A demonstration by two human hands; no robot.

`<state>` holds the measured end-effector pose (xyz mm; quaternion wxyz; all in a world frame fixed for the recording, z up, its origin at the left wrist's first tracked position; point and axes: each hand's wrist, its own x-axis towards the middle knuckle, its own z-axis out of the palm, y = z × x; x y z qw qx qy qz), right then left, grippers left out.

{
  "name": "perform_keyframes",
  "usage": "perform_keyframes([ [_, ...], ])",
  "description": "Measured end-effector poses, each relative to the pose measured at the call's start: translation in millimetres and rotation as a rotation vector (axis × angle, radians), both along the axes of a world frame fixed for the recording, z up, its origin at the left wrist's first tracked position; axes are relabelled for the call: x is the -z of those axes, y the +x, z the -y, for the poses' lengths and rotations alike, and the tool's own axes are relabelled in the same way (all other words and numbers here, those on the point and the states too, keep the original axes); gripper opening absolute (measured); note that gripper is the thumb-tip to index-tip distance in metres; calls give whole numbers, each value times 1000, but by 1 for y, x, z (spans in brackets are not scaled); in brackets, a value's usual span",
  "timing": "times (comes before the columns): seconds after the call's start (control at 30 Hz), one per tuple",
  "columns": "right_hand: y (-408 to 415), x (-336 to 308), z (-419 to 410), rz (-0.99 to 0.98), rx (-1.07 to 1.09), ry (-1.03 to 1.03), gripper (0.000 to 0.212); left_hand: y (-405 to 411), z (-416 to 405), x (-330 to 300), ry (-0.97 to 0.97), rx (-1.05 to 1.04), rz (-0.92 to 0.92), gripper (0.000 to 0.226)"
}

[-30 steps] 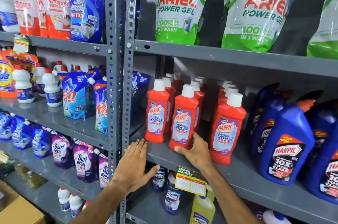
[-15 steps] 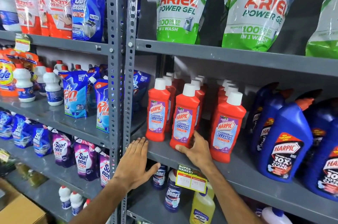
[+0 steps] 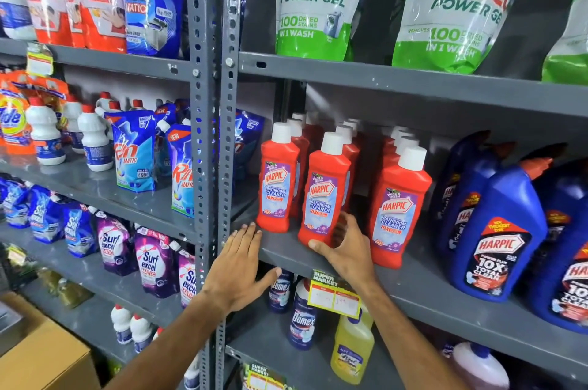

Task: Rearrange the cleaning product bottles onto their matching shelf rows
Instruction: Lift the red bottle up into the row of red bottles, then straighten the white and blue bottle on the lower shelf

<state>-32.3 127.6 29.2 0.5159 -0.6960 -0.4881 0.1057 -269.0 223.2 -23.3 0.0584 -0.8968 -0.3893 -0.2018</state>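
Red Harpic bathroom cleaner bottles with white caps stand in three rows on the grey middle shelf (image 3: pixel 286 254). My right hand (image 3: pixel 345 249) grips the base of the front bottle of the middle row (image 3: pixel 324 189), thumb at its lower front, fingers behind it. The left row's front bottle (image 3: pixel 278 179) and the right row's front bottle (image 3: pixel 397 208) stand upright on either side. My left hand (image 3: pixel 238 268) lies flat with spread fingers on the shelf's front edge, beside the grey upright post (image 3: pixel 210 166), holding nothing.
Big blue Harpic bottles (image 3: pixel 496 237) crowd the shelf's right side. Ariel pouches (image 3: pixel 315 1) hang over the shelf above. Domex bottles (image 3: pixel 300 322) and a yellow bottle (image 3: pixel 351 348) stand below, behind a price tag (image 3: pixel 334 294). Detergent pouches fill the left rack; a cardboard box (image 3: pixel 41 358) sits low left.
Hardly anything has moved: my right hand stays on the middle bottle's base and my left hand stays on the shelf edge. The view has shifted slightly.
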Motion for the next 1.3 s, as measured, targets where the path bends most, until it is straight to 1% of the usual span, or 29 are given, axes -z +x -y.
perform_keyframes([
  [0.07,-8,8,13,50,34,86,92,-4,10,8,3,33,57,98],
  [0.1,-13,15,21,84,64,131,87,-7,17,15,13,55,98,95],
  [0.2,-37,46,49,210,131,284,63,-19,39,51,-21,123,171,87],
  [0.3,-52,82,69,430,104,452,36,-30,53,93,-94,142,94,86],
  [0.37,-59,107,76,516,62,499,26,-36,59,114,-138,122,53,87],
  [0.43,-65,134,81,485,7,453,22,-39,62,132,-177,91,16,86],
  [0.53,-72,176,83,352,-19,270,26,-38,60,166,-225,84,-38,87],
  [0.63,-68,215,76,222,-15,25,41,-34,51,205,-286,66,-96,88],
  [0.73,-58,253,59,119,-15,-139,61,-28,37,245,-362,54,-158,89],
  [0.83,-49,282,41,40,-27,-225,76,-20,20,273,-383,42,-190,89],
  [0.9,-42,301,28,-33,-17,-248,81,-12,9,287,-399,29,-189,90],
  [0.97,-35,314,16,-124,37,-247,85,-4,-2,296,-405,18,-194,91],
  [1.07,-24,331,-3,-196,77,-245,81,4,-13,308,-450,-14,-194,93],
  [1.2,-12,345,-18,-170,89,-243,56,4,-18,318,-472,-51,-207,95],
  [1.3,-9,351,-26,-189,63,-203,52,4,-15,323,-446,-68,-207,93],
])
